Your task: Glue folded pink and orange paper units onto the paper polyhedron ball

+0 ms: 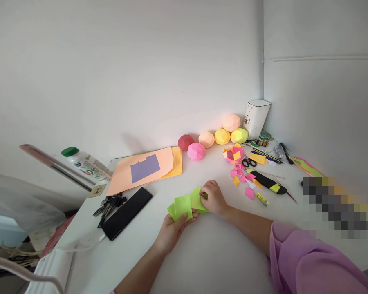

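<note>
My left hand is closed on a fanned bunch of lime-green paper squares, thumb on top and fingers beneath. Just to its right, my right hand pinches more lime-green paper squares between thumb and fingers. The two bunches touch or overlap at the middle. Beyond my right hand lie small pink and orange paper pieces and a partly built, open paper ball in pink, orange and yellow.
Several faceted paper balls line the wall, with a white container in the corner. Scissors and a black pouch lie right. Peach paper sheets, a black phone, keys and a tipped bottle lie left.
</note>
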A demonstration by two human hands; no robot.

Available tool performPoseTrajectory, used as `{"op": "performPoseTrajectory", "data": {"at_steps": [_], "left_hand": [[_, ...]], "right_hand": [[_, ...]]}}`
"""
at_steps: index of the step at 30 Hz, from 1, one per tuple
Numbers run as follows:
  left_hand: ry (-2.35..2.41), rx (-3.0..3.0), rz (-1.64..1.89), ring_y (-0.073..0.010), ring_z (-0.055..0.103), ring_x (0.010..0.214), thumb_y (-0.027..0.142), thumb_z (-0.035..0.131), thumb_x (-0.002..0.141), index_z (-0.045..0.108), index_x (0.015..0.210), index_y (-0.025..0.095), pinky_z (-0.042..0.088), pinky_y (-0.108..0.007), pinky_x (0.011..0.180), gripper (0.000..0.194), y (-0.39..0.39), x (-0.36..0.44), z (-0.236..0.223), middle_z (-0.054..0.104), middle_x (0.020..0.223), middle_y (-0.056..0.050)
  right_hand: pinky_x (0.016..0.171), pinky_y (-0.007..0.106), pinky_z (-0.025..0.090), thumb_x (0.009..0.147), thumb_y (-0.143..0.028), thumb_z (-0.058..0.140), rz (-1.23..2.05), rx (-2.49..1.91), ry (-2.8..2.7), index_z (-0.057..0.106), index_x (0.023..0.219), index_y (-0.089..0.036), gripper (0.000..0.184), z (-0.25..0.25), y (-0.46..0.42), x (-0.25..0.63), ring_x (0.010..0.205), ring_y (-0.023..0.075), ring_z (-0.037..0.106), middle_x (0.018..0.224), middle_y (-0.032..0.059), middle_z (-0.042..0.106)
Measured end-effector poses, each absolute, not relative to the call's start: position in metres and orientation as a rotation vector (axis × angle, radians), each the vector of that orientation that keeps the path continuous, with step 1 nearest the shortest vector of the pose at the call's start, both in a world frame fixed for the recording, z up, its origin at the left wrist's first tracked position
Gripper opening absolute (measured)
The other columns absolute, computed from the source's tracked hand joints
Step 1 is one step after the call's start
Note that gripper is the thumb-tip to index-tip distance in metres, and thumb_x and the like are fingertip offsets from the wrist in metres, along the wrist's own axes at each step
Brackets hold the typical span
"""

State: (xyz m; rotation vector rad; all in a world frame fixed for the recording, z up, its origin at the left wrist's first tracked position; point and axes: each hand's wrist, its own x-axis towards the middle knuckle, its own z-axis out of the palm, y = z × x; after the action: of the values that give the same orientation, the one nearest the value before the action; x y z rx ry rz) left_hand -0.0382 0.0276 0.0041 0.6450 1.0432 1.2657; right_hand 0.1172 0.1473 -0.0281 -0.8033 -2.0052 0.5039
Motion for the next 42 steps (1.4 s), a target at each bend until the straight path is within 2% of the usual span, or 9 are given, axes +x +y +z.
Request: {"op": "performPoseTrajectory", "data": {"at_steps": [7,13,16,23,28,31,35,42], "left_hand": [[1.037,0.636,1.278,-0.0270,0.069,0.090,0.032,0.081,0.069,0.074,0.093,0.011,0.054,-0.040,0.087,0.033,0.028,-0.038,0.004,0.074,0.097,-0.013],[0.947,0.593,1.311,-0.0232,0.069,0.081,0.025,0.080,0.071,0.072,0.089,0.011,0.056,-0.031,0.068,0.025,0.026,-0.042,0.007,0.073,0.088,-0.010],[0.933,0.602,1.308,-0.0217,0.069,0.077,0.025,0.080,0.071,0.070,0.089,0.012,0.055,-0.030,0.065,0.024,0.026,-0.043,0.007,0.072,0.086,-0.009],[1.018,0.704,1.225,-0.0229,0.068,0.080,0.031,0.077,0.074,0.071,0.092,0.011,0.054,-0.036,0.078,0.028,0.026,-0.040,0.004,0.073,0.088,-0.010],[1.021,0.759,1.195,-0.0256,0.068,0.086,0.034,0.075,0.076,0.071,0.096,0.013,0.053,-0.040,0.083,0.029,0.026,-0.040,0.003,0.073,0.092,-0.011],[1.038,0.804,1.185,-0.0273,0.068,0.088,0.036,0.074,0.076,0.072,0.097,0.014,0.053,-0.042,0.086,0.030,0.025,-0.040,0.003,0.073,0.094,-0.011],[1.137,0.912,1.141,-0.0296,0.068,0.090,0.040,0.075,0.074,0.075,0.094,0.015,0.053,-0.042,0.086,0.032,0.024,-0.038,0.006,0.074,0.093,-0.012],[1.189,0.968,1.106,-0.0304,0.068,0.090,0.043,0.075,0.074,0.076,0.093,0.016,0.053,-0.042,0.087,0.033,0.023,-0.038,0.006,0.075,0.094,-0.012]], "right_hand": [[0.073,0.037,0.046,0.066,0.005,0.057,0.508,-0.845,-2.061,0.057,0.067,-0.020,0.026,-0.032,0.149,0.117,0.082,0.0223,0.051,0.070,0.0034,0.060],[0.073,0.038,0.048,0.066,0.006,0.058,0.532,-0.847,-2.067,0.058,0.068,-0.020,0.026,-0.028,0.148,0.118,0.082,0.0226,0.052,0.071,0.0039,0.061],[0.073,0.038,0.048,0.066,0.007,0.059,0.538,-0.848,-2.062,0.058,0.069,-0.020,0.026,-0.027,0.147,0.119,0.082,0.0229,0.052,0.072,0.0040,0.061],[0.074,0.040,0.047,0.066,0.006,0.057,0.540,-0.811,-2.017,0.058,0.068,-0.020,0.025,-0.028,0.148,0.118,0.082,0.0239,0.052,0.072,0.0053,0.060],[0.079,0.040,0.048,0.084,-0.009,0.051,0.565,-0.687,-1.959,0.058,0.081,-0.021,0.014,-0.011,0.142,0.120,0.085,0.0222,0.054,0.078,0.0057,0.062],[0.082,0.041,0.049,0.092,-0.019,0.045,0.629,-0.466,-1.980,0.057,0.084,-0.021,0.014,-0.002,0.137,0.121,0.090,0.0219,0.055,0.080,0.0058,0.063],[0.078,0.040,0.050,0.089,-0.030,0.055,0.678,-0.338,-2.006,0.052,0.075,-0.023,0.015,-0.003,0.136,0.120,0.089,0.0229,0.055,0.068,0.0034,0.058],[0.075,0.038,0.050,0.090,-0.026,0.053,0.714,-0.340,-2.046,0.046,0.068,-0.023,0.023,-0.013,0.140,0.117,0.085,0.0220,0.056,0.062,0.0023,0.054]]}}
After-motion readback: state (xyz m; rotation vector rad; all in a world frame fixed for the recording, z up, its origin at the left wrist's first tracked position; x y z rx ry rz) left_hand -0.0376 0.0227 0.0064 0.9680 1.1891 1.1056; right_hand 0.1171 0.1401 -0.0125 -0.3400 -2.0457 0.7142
